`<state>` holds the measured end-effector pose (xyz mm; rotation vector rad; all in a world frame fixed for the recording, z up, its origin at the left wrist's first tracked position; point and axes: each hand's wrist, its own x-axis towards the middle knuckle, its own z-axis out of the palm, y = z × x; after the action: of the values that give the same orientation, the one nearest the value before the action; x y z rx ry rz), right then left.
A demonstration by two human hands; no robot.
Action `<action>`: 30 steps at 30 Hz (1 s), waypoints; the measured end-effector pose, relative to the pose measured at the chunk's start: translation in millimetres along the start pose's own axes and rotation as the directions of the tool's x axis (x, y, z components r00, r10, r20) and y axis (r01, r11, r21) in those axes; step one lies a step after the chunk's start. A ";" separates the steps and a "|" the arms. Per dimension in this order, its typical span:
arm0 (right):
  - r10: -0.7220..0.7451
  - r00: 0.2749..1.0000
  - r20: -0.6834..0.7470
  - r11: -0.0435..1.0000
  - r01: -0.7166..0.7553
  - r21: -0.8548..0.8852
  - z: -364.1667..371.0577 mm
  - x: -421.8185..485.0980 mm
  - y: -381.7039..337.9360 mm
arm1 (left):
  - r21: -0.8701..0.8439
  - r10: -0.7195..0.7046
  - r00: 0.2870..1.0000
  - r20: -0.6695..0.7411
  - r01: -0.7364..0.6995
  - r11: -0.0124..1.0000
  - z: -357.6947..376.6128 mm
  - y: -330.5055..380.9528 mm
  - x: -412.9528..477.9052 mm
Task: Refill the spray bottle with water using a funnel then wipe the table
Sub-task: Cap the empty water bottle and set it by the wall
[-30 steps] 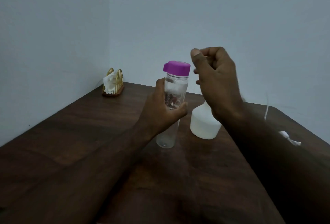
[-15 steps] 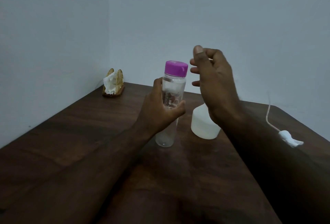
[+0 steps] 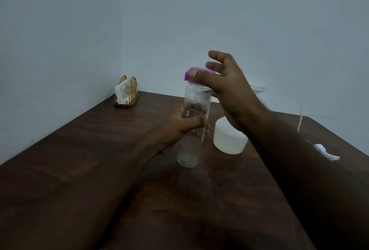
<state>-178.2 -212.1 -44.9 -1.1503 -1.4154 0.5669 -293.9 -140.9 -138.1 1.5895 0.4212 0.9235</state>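
Observation:
My left hand point(image 3: 182, 127) grips the middle of a clear water bottle point(image 3: 196, 100), which stands slightly tilted on the dark wooden table point(image 3: 95, 150). My right hand point(image 3: 229, 90) is on its purple cap point(image 3: 186, 77), thumb pressed on the front and fingers curled over the top. Behind my right wrist stands the white spray bottle body point(image 3: 227, 140). A translucent funnel point(image 3: 258, 86) shows above it, and my hand hides where the two meet. The white spray head point(image 3: 327, 155) lies on the table at the right, its thin tube point(image 3: 300, 118) sticking up.
A gold napkin holder point(image 3: 126, 92) with white tissues stands in the far left corner against the walls. The table's far right corner is rounded, close to the spray head. Pale walls close in the table at the back and left.
My right hand opened from a fist above the bottles and came down left onto the purple cap. My left hand kept its hold on the water bottle.

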 end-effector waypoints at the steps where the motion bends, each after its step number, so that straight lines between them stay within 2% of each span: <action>1: -0.003 0.998 0.062 1.000 0.002 0.024 1.1 3.5 0.7 | -0.066 -0.027 0.996 0.081 0.033 0.997 0.6 -1.0 -0.6; 3: -0.006 0.987 0.159 0.996 -0.007 0.084 3.1 11.3 1.3 | -0.117 -0.047 0.985 0.163 0.067 0.991 -0.2 -1.5 -0.9; 6: -0.023 0.980 0.200 0.983 -0.014 0.181 9.8 18.0 2.7 | -0.056 0.019 0.994 0.110 -0.013 0.998 -3.0 -4.0 1.8; 8: -0.045 0.996 0.071 0.987 0.033 0.157 16.9 19.0 5.4 | 0.093 0.072 0.997 -0.038 -0.069 0.993 -1.0 -4.4 2.9; 10: -0.070 0.992 -0.108 0.993 0.079 0.084 26.9 18.7 8.2 | 0.235 0.135 0.971 -0.198 -0.087 0.968 1.8 -6.3 4.6; 13: -0.077 0.965 -0.251 0.996 0.088 0.030 40.6 20.0 9.9 | 0.364 0.249 0.921 -0.299 -0.132 0.922 11.4 -6.1 3.9; 18: -0.108 0.936 -0.334 0.994 0.108 -0.019 50.9 22.9 12.4 | 0.449 0.390 0.826 -0.408 -0.191 0.873 18.7 -2.3 -0.4; 22: -0.141 0.900 -0.413 0.989 0.113 -0.092 55.6 24.9 14.5 | 0.559 0.447 0.778 -0.441 -0.151 0.815 17.0 -5.1 2.7; 27: -0.178 0.871 -0.458 0.982 0.126 -0.142 60.0 23.7 16.4 | 0.625 0.468 0.783 -0.409 -0.133 0.769 14.6 -7.5 3.2; 30: -0.174 0.918 -0.356 0.980 0.127 -0.151 59.2 20.7 25.8 | 0.559 0.422 0.788 -0.449 -0.121 0.821 13.5 -7.1 1.1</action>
<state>-222.4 -167.5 -70.3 -1.1634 -1.2107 0.1409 -281.5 -147.3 -144.5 1.8693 0.9158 1.6333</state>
